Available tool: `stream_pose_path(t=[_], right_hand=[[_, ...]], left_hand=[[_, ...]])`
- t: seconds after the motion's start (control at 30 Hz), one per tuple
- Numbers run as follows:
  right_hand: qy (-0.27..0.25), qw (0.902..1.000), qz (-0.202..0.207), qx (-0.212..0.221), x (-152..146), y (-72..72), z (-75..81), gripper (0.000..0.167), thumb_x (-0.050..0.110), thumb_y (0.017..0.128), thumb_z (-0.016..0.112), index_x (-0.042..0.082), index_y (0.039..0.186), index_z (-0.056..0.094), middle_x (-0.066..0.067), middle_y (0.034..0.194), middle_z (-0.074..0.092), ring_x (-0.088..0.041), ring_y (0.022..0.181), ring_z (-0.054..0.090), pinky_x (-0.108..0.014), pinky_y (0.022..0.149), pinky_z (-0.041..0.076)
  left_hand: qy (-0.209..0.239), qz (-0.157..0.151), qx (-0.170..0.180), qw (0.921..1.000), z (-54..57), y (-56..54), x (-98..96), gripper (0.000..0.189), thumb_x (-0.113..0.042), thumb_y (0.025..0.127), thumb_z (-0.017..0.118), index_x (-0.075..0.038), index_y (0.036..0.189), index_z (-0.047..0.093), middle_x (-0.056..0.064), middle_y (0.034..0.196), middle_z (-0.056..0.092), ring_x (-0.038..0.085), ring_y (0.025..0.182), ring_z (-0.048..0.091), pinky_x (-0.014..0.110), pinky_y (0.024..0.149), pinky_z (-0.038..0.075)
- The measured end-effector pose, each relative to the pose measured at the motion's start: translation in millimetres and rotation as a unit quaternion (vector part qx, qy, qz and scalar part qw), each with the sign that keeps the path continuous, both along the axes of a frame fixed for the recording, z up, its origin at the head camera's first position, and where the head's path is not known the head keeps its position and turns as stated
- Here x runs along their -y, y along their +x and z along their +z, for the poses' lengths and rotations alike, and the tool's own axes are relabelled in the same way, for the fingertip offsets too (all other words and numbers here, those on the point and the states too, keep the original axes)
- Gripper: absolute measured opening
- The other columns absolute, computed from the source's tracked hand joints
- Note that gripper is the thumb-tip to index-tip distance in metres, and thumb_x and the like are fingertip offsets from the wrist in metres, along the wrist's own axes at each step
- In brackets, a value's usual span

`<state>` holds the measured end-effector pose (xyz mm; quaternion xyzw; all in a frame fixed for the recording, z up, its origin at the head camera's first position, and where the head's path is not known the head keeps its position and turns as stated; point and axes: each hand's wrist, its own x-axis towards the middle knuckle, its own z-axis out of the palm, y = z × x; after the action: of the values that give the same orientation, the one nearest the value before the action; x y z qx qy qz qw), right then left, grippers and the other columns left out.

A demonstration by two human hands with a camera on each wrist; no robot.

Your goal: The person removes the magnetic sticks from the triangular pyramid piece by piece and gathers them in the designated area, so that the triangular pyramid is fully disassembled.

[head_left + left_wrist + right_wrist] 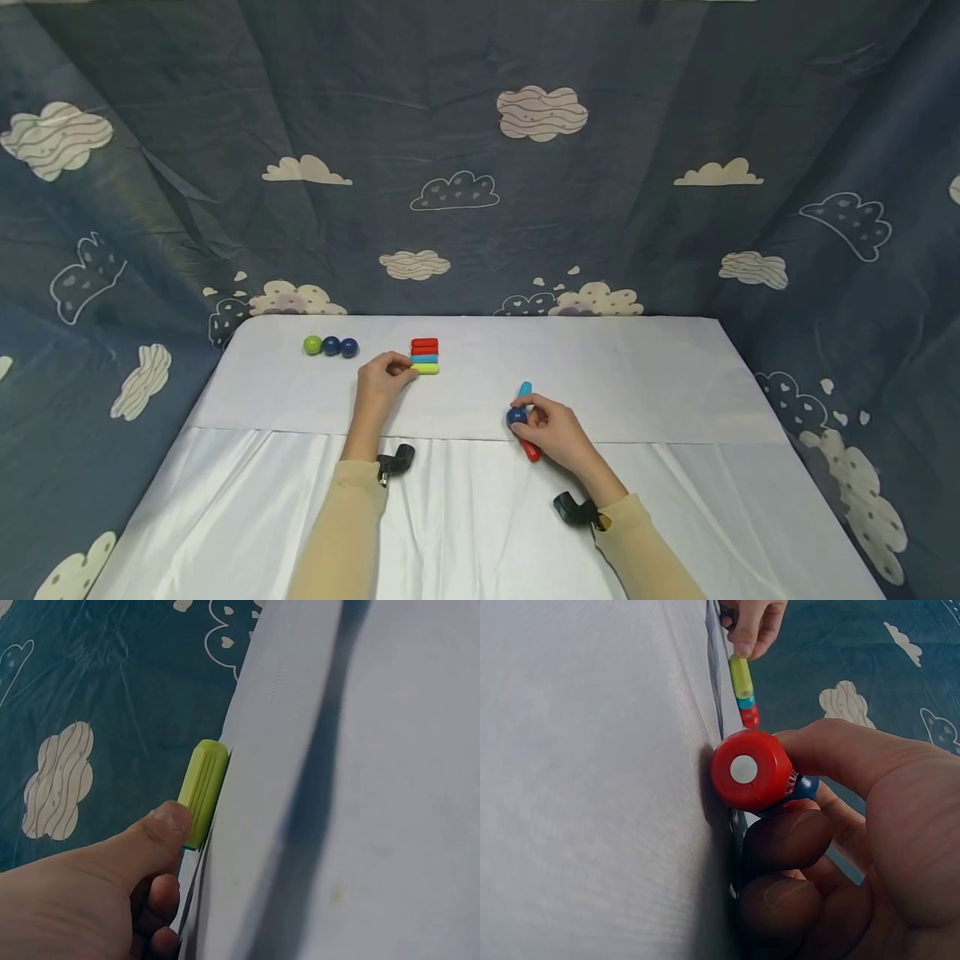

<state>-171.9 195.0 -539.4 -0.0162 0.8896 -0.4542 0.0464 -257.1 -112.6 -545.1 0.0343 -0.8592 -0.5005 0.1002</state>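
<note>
At the left of the white table, my left hand point(381, 385) pinches the left end of a yellow-green magnetic building stick point(426, 368). This stick lies lowest in a row, below a light-blue stick point(425, 359) and two red sticks point(424, 345). In the left wrist view, the thumb point(166, 825) overlaps the yellow-green stick's near end. My right hand point(557, 429) grips a dark-blue ball point(515, 417) between thumb and fingers. From that ball a light-blue stick point(525, 388) points away and a red stick point(532, 452) points back; its white-centred end point(744, 769) faces the right wrist camera.
A green ball point(312, 344) and two dark-blue balls point(340, 347) sit in a line at the back left. The white cloth point(637, 367) has a crease across the table. A dark cloud-patterned curtain point(450, 108) hangs behind and at both sides.
</note>
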Motion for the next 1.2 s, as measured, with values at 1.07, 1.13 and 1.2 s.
stream_pose_path(t=[1.07, 1.13, 1.2], right_hand=[[0.039, 0.9986, 0.024, -0.026, 2.9, 1.5, 0.4, 0.028, 0.025, 0.09, 0.086, 0.017, 0.11, 0.069, 0.004, 0.087, 0.069, -0.012, 0.065, 0.048, -0.023, 0.056, 0.035], [0.037, 0.9988, 0.024, -0.022, 3.0, 2.0, 0.7, 0.025, 0.025, 0.089, 0.086, 0.017, 0.106, 0.069, 0.004, 0.087, 0.07, -0.012, 0.064, 0.048, -0.023, 0.055, 0.035], [0.039, 0.9987, 0.024, -0.023, 3.4, 2.6, 0.9, 0.024, 0.026, 0.089, 0.087, 0.018, 0.105, 0.071, 0.005, 0.087, 0.071, -0.012, 0.065, 0.049, -0.023, 0.056, 0.035]], left_hand=[[0.023, -0.182, 0.005, 0.983, 3.9, 49.8, -64.6, 0.01, -0.019, 0.092, 0.084, -0.016, 0.101, 0.079, -0.004, 0.089, 0.074, 0.009, 0.078, 0.06, 0.022, 0.072, 0.05], [0.017, -0.189, 0.017, 0.9817, 2.3, 49.8, -65.3, 0.013, -0.019, 0.093, 0.083, -0.015, 0.105, 0.079, -0.003, 0.091, 0.075, 0.009, 0.08, 0.062, 0.023, 0.073, 0.052], [0.009, -0.194, 0.026, 0.9805, 1.4, 49.7, -65.7, 0.017, -0.018, 0.093, 0.083, -0.014, 0.11, 0.079, -0.002, 0.096, 0.077, 0.009, 0.082, 0.064, 0.025, 0.076, 0.054]])
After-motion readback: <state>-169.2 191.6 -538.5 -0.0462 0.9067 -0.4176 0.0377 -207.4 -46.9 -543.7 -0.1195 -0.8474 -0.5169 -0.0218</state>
